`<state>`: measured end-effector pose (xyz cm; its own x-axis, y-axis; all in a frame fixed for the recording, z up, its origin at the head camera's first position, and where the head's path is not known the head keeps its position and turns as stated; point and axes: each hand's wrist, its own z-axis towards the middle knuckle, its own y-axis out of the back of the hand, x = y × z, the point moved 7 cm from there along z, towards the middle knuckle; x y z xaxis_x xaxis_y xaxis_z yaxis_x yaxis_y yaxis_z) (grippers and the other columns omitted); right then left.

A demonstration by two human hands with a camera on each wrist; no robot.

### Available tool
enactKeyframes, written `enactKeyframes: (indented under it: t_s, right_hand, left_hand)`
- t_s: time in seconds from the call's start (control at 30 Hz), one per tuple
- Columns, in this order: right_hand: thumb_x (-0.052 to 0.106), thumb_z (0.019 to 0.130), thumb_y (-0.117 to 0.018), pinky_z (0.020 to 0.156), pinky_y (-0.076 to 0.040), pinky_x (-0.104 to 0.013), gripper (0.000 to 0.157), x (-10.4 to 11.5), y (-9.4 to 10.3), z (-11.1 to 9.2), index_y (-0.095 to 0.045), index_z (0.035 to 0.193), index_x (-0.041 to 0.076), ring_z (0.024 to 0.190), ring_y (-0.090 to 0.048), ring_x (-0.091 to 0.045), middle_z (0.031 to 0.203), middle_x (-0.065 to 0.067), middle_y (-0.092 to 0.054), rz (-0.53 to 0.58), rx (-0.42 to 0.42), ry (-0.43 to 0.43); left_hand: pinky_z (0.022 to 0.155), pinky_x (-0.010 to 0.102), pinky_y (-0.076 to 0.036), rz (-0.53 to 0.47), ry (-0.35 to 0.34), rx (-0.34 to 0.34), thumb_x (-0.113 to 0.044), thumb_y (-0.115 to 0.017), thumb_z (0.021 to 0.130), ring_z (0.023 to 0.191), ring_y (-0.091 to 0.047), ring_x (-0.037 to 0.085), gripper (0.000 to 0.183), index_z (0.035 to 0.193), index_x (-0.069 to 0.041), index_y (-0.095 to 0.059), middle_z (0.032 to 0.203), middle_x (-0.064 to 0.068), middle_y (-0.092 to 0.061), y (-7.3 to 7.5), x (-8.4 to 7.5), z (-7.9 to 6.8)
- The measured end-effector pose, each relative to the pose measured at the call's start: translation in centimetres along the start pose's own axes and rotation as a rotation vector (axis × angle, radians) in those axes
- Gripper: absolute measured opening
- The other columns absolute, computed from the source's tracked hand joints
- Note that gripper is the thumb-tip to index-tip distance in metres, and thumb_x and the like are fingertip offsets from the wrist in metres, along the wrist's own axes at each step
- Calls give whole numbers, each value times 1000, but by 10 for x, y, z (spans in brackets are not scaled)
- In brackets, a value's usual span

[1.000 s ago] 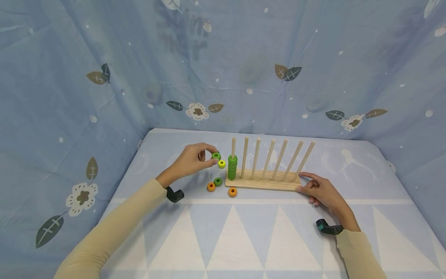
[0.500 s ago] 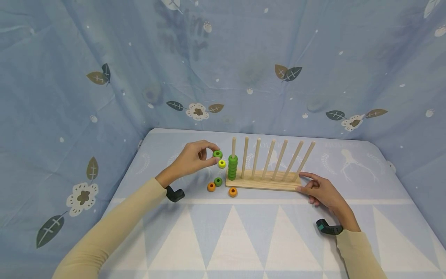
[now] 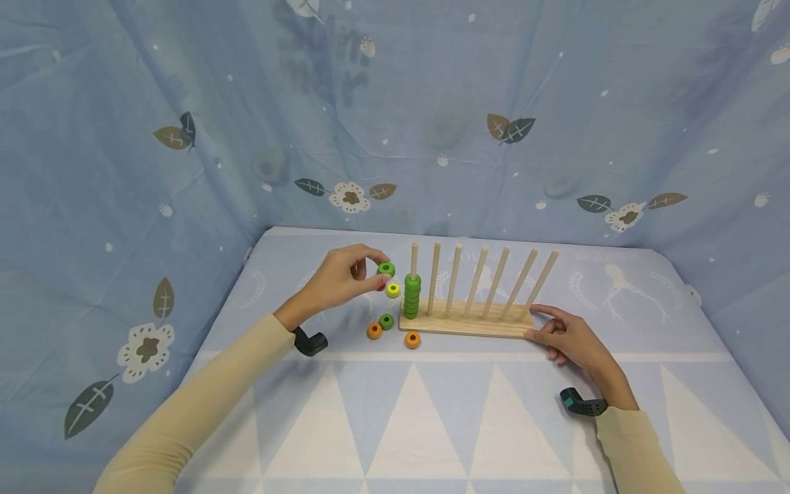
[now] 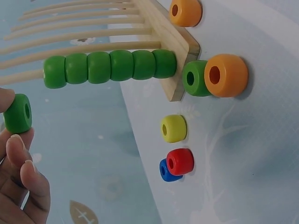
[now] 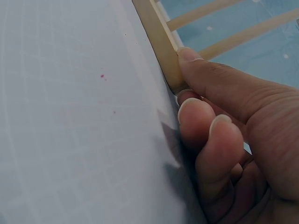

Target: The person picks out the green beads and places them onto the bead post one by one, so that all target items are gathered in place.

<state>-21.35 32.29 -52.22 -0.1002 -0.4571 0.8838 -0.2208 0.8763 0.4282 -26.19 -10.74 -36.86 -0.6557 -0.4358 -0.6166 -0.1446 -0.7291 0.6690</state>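
My left hand [image 3: 343, 276] pinches a green bead [image 4: 18, 113] between thumb and fingers, raised off the table to the left of the first peg. That peg, at the left end of the wooden peg rack [image 3: 465, 327], carries a stack of several green beads [image 3: 411, 297], its bare tip [image 3: 414, 252] showing above them. The other pegs hold nothing. At the rack's right end my right hand [image 3: 570, 337] grips the base, thumb in front and a finger behind. The right wrist view shows the thumb [image 5: 210, 79] pressed against the base corner.
Loose beads lie around the rack's left end: a yellow one [image 4: 174, 129], a red one [image 4: 181, 161], a blue one [image 4: 168, 171] partly behind it, a green one [image 4: 195, 78] and two orange ones [image 4: 227, 75]. A patterned cloth [image 3: 469, 412] covers the table.
The left hand has lifted the green bead slightly upward, and part of the red bead has come into sight under it. My right hand and the rack have stayed put.
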Motion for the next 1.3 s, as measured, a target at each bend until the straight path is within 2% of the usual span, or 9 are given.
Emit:
enactKeyframes:
  t_s: [0.63, 1.0, 1.3]
  right_hand:
    - [31, 91, -81, 46, -52, -33, 75, 2, -1, -1, -45, 154, 9, 51, -54, -13, 84, -15, -64, -4, -8, 1]
    - [30, 92, -80, 46, -52, -33, 74, 3, -1, -2, -45, 154, 8, 52, -54, -13, 85, -15, -65, -6, -10, 2]
    - [30, 92, -81, 46, -51, -32, 75, 2, 0, -2, -45, 153, 8, 52, -54, -13, 85, -14, -65, -9, -12, -2]
  left_hand:
    - [56, 31, -39, 6, -48, -49, -22, -80, 93, 61, -47, 13, 27, 118, -16, -74, 77, -6, -56, 8, -13, 11]
    - [55, 32, -38, -8, -83, -62, -22, -79, 94, 59, -45, 13, 25, 118, -18, -74, 73, -1, -54, 15, -24, 20]
    - [56, 32, -38, -13, -103, -79, -25, -78, 95, 60, -45, 13, 25, 118, -18, -74, 73, -2, -54, 18, -34, 26]
